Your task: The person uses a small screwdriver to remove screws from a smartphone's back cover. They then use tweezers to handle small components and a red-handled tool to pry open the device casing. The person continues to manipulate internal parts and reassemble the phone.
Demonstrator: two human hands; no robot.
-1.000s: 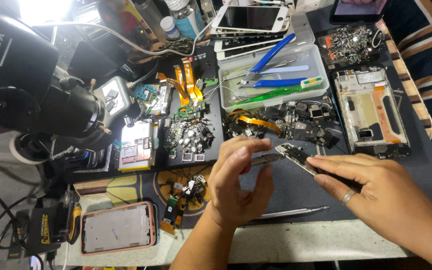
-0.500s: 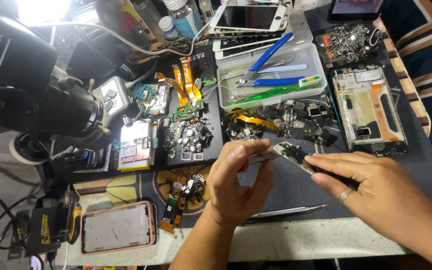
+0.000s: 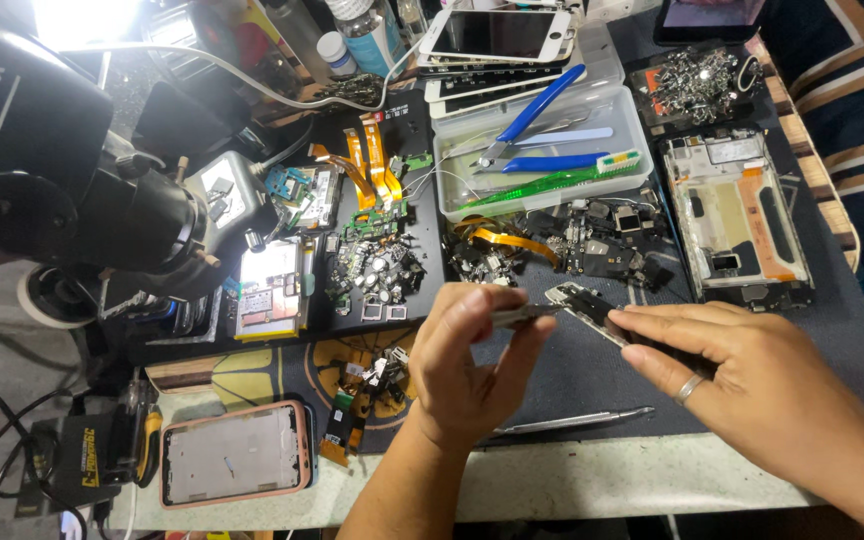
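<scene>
My left hand pinches a thin metal tool whose tip points right at a small dark circuit board. My right hand, with a ring on one finger, lies flat over the right part of that board and holds it down on the dark work mat. Both hands are near the mat's middle. A pair of metal tweezers lies on the mat just below them.
A black microscope fills the left side. A clear tray holds blue-handled pliers and a green tool. Loose phone parts and flex cables lie behind the hands. An open phone frame lies right; a pink-cased phone frame front left.
Both hands stay over the board with only slight shifts. The left hand's tool tip has stayed at the board's left end.
</scene>
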